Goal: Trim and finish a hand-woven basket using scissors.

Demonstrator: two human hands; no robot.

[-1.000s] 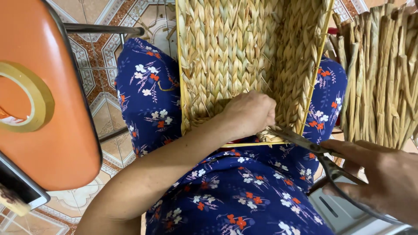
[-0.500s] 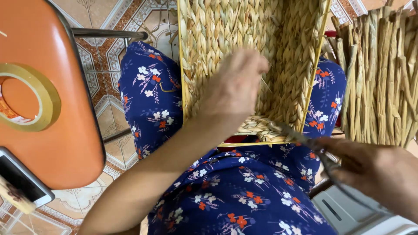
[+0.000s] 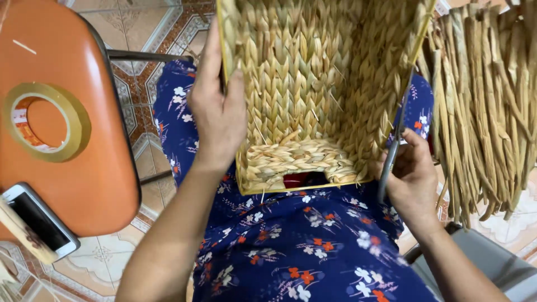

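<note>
A woven straw basket (image 3: 313,84) rests on my lap, its opening turned toward me, a yellow wire frame along its edges. My left hand (image 3: 218,106) grips the basket's left rim, thumb inside and fingers outside. My right hand (image 3: 411,179) is at the basket's lower right corner and holds grey metal scissors (image 3: 391,162), blades pointing up along the right edge. Whether the blades are on a strand is hidden. My lap is covered by a blue flowered cloth (image 3: 302,251).
An orange stool (image 3: 72,72) stands at the left with a tape roll (image 3: 47,120) and a phone (image 3: 39,221) on it. A bundle of dried straw strands (image 3: 486,95) hangs at the right. Patterned floor tiles (image 3: 145,33) lie below.
My left hand moved from the basket's bottom edge up to its left rim. The right hand brought the scissors up from my lap to the basket's right corner. The basket has tilted closer.
</note>
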